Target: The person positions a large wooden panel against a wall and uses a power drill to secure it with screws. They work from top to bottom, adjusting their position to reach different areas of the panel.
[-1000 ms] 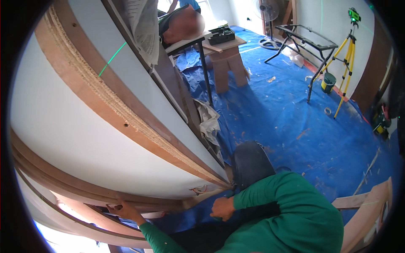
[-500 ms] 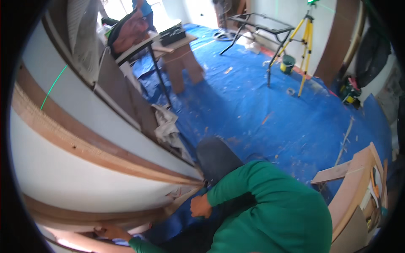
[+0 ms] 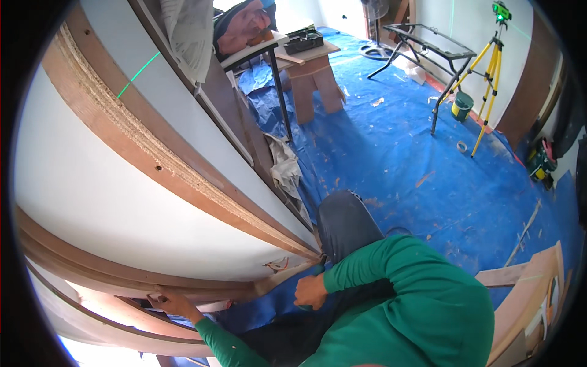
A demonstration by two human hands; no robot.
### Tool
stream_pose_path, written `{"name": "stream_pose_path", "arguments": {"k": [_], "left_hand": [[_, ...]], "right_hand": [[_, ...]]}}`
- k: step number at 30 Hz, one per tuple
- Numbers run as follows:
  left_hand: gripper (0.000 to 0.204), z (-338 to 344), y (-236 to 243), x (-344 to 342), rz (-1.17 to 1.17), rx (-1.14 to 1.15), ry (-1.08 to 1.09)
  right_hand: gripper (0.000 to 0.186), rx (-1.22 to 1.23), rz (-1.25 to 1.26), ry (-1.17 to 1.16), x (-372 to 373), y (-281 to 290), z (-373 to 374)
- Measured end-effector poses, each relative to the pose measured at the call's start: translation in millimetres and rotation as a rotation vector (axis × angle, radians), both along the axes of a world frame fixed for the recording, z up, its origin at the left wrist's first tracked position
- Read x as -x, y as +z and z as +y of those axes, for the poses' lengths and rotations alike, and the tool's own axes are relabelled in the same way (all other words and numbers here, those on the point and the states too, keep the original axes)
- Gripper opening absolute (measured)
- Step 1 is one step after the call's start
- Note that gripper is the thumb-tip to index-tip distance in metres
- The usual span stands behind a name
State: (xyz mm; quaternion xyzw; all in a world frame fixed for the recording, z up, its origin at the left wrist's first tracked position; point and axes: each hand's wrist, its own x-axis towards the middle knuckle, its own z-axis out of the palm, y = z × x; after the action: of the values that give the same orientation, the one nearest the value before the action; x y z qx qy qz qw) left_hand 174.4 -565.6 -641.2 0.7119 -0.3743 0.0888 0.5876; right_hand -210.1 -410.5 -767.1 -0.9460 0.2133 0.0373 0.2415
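Nearest, at 6 o'clock, the person's green sleeves enter from the lower edge, and a bent knee in dark grey trousers (image 3: pixel 345 223) sits above them. The left hand (image 3: pixel 173 304), at 7 o'clock, lies with fingers spread flat against the lower brown wooden strip (image 3: pixel 122 278) of a large white panel (image 3: pixel 110 202); its grip is open and holds nothing, and it seems to press there to steady the board. The right hand (image 3: pixel 310 291), near the centre, is closed in a fist around a dark-handled tool (image 3: pixel 320 265), whose tip points up at the panel's lower corner, where the wood trim ends and a few thin wires show; what kind of tool it is cannot be made out. The panel leans diagonally from 9 o'clock toward the centre, and its raw chipboard edge (image 3: pixel 104 107) faces up. A green laser line (image 3: pixel 138 74) crosses the grey board behind it. Blue plastic sheeting (image 3: pixel 397 153) covers the floor, probably to protect it from dust and scraps. At 12 o'clock stands a small wooden desk (image 3: pixel 309 67) with a dark case on top. At 1 o'clock a yellow tripod (image 3: pixel 486 79) carries a green laser level, beside a black folding stand (image 3: pixel 422 43). At 4 o'clock, loose wooden offcuts (image 3: pixel 526 287) lie by the wall.
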Motion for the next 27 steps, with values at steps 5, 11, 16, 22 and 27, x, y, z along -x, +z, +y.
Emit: {"name": "stream_pose_path", "arguments": {"k": [5, 11, 16, 22, 27], "left_hand": [[0.073, -1, -1, 7, -0.015, 0.007, -0.001], [0.073, -1, 3, 11, 0.024, -0.006, 0.002], [0.067, -9, 0, 13, -0.107, 0.007, 0.040], [0.073, 3, 4, 12, -0.017, -0.096, 0.080], [0.077, -10, -12, -8, -0.035, -0.035, 0.035]], "right_hand": [[0.049, -0.021, -0.007, 0.027, 0, 4, -5], [0.053, 0.021, -0.093, 0.012, -3, 8, -5], [0.055, 0.029, -0.036, 0.042, 5, 9, -7], [0.050, 0.069, 0.016, 0.088, 5, -8, -1], [0.050, 0.025, 0.035, 0.098, 2, 0, 0]]}}
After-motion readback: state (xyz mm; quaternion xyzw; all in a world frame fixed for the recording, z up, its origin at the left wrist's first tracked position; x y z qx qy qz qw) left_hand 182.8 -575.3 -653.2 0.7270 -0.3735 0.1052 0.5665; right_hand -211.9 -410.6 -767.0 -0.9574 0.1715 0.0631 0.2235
